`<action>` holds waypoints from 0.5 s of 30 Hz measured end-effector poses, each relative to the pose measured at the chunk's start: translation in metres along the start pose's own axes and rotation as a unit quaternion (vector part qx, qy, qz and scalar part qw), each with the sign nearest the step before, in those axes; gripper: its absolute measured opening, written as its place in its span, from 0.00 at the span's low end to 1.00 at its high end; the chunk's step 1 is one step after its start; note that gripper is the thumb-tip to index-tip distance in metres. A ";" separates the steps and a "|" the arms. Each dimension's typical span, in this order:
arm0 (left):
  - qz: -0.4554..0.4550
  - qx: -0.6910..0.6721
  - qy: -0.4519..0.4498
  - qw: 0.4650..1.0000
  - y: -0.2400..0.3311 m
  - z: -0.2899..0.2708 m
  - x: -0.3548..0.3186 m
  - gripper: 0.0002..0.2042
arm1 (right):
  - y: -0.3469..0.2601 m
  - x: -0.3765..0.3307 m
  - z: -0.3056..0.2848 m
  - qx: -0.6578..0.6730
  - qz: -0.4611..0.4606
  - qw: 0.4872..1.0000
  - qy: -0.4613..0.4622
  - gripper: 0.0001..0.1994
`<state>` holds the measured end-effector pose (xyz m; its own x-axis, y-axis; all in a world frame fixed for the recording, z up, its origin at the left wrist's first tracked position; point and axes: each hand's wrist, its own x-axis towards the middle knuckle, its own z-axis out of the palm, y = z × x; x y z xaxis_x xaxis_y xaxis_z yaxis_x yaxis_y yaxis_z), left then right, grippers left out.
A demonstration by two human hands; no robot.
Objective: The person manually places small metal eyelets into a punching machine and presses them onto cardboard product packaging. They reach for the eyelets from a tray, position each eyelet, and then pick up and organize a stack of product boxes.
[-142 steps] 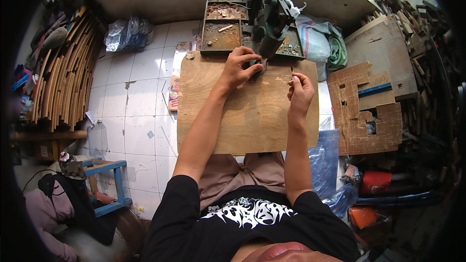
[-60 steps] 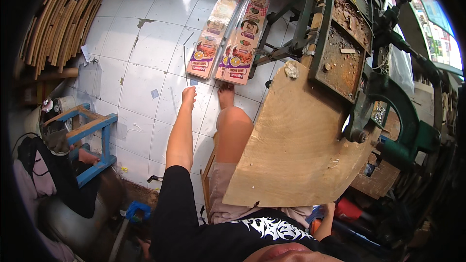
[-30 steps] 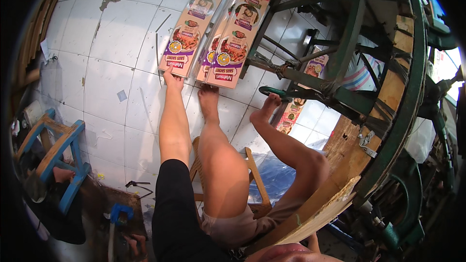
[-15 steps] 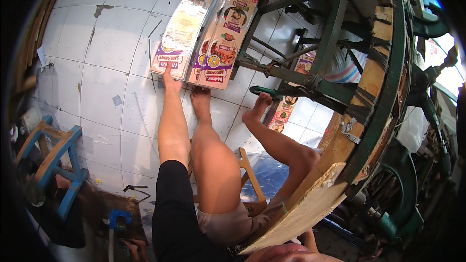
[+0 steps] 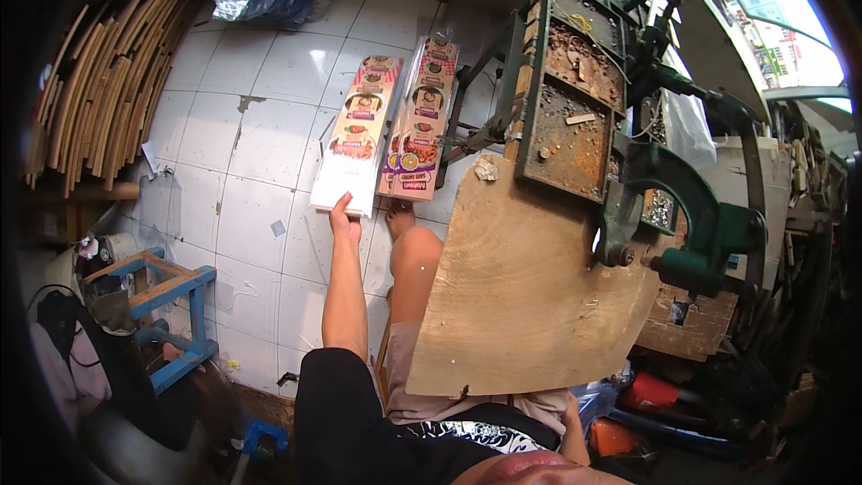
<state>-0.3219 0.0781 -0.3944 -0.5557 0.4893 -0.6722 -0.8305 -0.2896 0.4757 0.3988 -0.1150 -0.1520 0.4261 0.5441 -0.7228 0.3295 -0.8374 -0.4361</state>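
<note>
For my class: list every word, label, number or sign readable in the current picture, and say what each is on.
I won't copy wording or brands; here is where print stands.
Left printed stack, held by the left hand: purple-and-white labels; near end washed out by glare.
Right printed stack: purple-and-white labels, food pictures.
Black shirt: white design, partly hidden, unreadable.
Beyond the window: any writing is too small.

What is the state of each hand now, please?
Left hand: closed, holding near end of left printed stack.
Right hand: mostly hidden near the wooden board; cannot tell.
</note>
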 end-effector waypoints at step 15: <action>-0.002 0.009 0.111 0.994 0.028 -0.229 -0.396 0.14 | 0.086 0.098 0.060 -0.035 -0.089 0.991 -0.096 0.12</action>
<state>-0.1342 -0.3118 -0.2450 -0.5492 0.2961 -0.7815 -0.8328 -0.2718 0.4823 0.4180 -0.1366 -0.2928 0.1897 0.6564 -0.7302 0.4457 -0.7202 -0.5316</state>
